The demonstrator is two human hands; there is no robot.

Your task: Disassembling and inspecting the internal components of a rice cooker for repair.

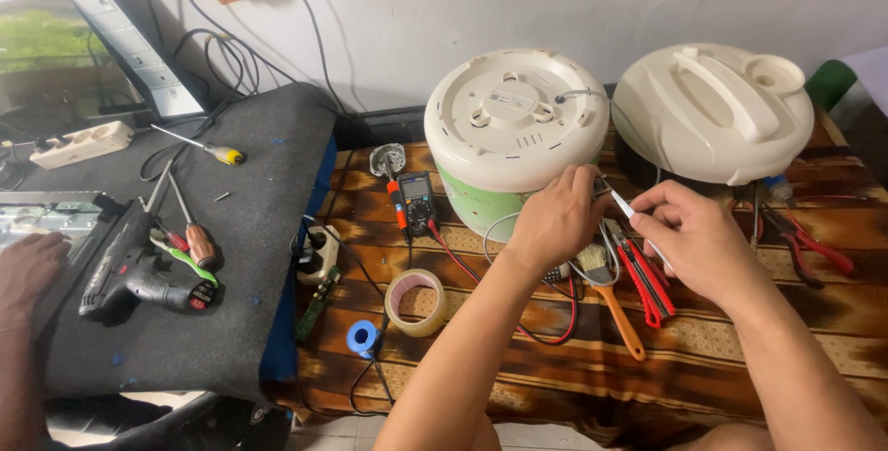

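A: What are the hands doing?
B: The left hand (pixel 555 220) rests curled on the upside-down cooker (pixel 511 132). The right hand (pixel 694 238) pinches a thin white tool (pixel 625 209) beside it.
A: What's close by?
B: A brush (pixel 606 289), red cutters (pixel 645 277), tape roll (pixel 416 302) and meter (pixel 416 201).

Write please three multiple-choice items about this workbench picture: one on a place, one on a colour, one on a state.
1. Where does the roll of tape lie?
A. on the black mat
B. on the brown patterned cloth
C. on the cooker

2. What colour is the paintbrush handle?
A. orange
B. blue
C. white

3. How does the rice cooker stand?
A. upright, lid shut
B. on its side
C. upside down, base upward

Answers: 1 B, the brown cloth lies under the roll. 2 A, the handle is orange. 3 C, its vented underside faces up, while the left hand touches its rim and the right hand pinches a thin tool.
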